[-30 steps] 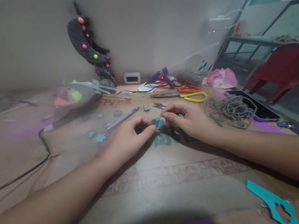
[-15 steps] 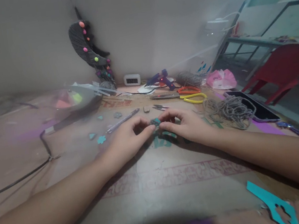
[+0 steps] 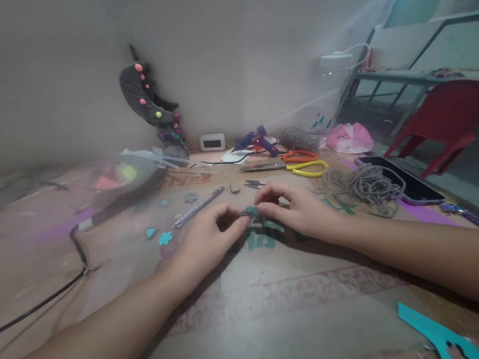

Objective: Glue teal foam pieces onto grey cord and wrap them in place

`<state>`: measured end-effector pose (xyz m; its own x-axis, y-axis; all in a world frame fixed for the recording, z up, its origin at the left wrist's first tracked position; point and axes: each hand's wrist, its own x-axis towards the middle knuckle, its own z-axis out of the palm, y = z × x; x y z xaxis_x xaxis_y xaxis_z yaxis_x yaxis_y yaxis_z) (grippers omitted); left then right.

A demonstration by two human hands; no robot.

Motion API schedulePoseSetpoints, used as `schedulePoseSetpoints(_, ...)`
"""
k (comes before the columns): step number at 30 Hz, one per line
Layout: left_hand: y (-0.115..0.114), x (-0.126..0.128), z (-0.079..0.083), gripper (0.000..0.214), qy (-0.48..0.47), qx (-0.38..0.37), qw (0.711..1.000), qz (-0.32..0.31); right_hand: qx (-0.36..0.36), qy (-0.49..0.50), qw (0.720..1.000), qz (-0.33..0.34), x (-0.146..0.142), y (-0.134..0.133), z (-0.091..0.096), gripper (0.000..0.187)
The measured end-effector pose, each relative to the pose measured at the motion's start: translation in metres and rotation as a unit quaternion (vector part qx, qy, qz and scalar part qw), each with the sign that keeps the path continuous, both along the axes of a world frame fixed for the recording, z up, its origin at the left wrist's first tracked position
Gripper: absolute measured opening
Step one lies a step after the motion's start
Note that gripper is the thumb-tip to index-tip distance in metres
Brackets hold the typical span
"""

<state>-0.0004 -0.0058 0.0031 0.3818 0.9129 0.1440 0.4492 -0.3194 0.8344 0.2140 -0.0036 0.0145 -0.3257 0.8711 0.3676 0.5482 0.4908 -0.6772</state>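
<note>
Between the fingertips of both hands is a small teal piece (image 3: 251, 210) with grey yarn on it, partly covered by the fingers. My left hand (image 3: 212, 233) pinches its left side, thumb against index finger. At the right side of the piece, my right hand (image 3: 297, 209) is closed in a pinch, perhaps on the yarn; the exact hold is too small to make out. A silver pen (image 3: 198, 207) lies just beyond my left hand. Further left are a teal flower cutout (image 3: 165, 238), a teal triangular scrap (image 3: 151, 233) and a grey-wrapped flower (image 3: 190, 197).
A tangle of grey yarn (image 3: 367, 186) and a phone (image 3: 421, 183) lie to the right. Scissors with orange and yellow handles (image 3: 309, 169), a glue gun (image 3: 255, 140) and a clock (image 3: 212, 142) are at the back. A decorated crescent (image 3: 138, 95) leans on the wall. Cut teal sheet (image 3: 424, 326) lies front right.
The whole view has shifted, so the scene sits lower. My right fingertips have moved slightly on the small piece; my left hand keeps its pinch.
</note>
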Motion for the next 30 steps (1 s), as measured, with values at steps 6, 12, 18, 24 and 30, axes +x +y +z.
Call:
schedulePoseSetpoints(6,0.000,0.001,0.000,0.022,0.002,-0.013,1.000,0.020,0.102,0.021,0.986,-0.134,0.039,0.043,0.015,0.015)
schedulePoseSetpoints(12,-0.001,0.002,0.002,0.022,-0.005,-0.007,1.000,0.018,0.020,-0.074,0.978,-0.195,0.082,0.109,0.020,0.046)
schedulePoseSetpoints(18,0.000,0.002,0.001,0.023,-0.003,-0.014,1.000,0.016,-0.038,-0.152,0.962,-0.224,0.081,0.165,0.022,0.056)
schedulePoseSetpoints(24,-0.001,0.002,0.003,0.020,-0.008,-0.007,1.000,0.013,-0.056,-0.178,0.956,-0.227,0.055,0.188,0.013,0.043)
schedulePoseSetpoints(30,0.000,0.002,0.001,0.021,-0.017,-0.017,1.000,0.010,-0.015,-0.154,0.961,-0.230,0.055,0.174,0.025,0.039)
